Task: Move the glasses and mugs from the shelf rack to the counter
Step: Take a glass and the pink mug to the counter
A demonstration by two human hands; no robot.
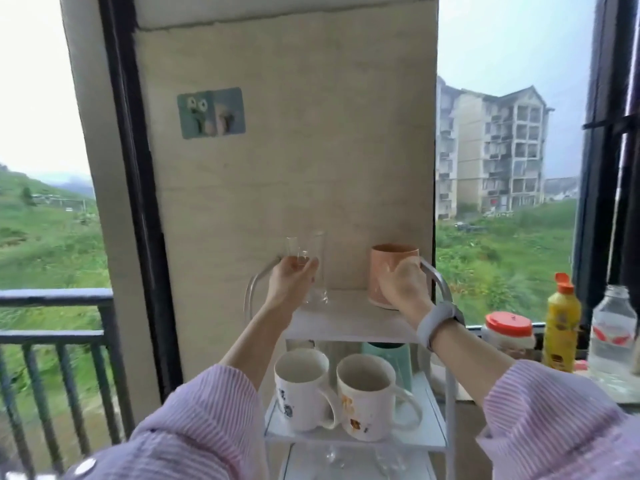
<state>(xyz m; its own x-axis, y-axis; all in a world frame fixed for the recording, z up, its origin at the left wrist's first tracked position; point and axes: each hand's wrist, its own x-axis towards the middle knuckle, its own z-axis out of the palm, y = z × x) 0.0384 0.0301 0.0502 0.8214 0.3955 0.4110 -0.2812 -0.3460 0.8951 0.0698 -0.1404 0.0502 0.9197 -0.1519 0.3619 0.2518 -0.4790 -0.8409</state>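
Fingers of the left hand [291, 282] grip an empty glass [298, 255]; right hand [403, 282] grips an empty pink mug [386, 271].

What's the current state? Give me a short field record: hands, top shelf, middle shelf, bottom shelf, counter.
left hand: grips a small clear glass on the top shelf, beside a tall clear glass
right hand: wraps round the pink mug on the top shelf
middle shelf: two white printed mugs, left one, right one; a teal item behind, unclear
bottom shelf: clear glassware, partly hidden
counter: orange-lidded jar, yellow bottle, clear bottle; no glasses or mugs visible there yet
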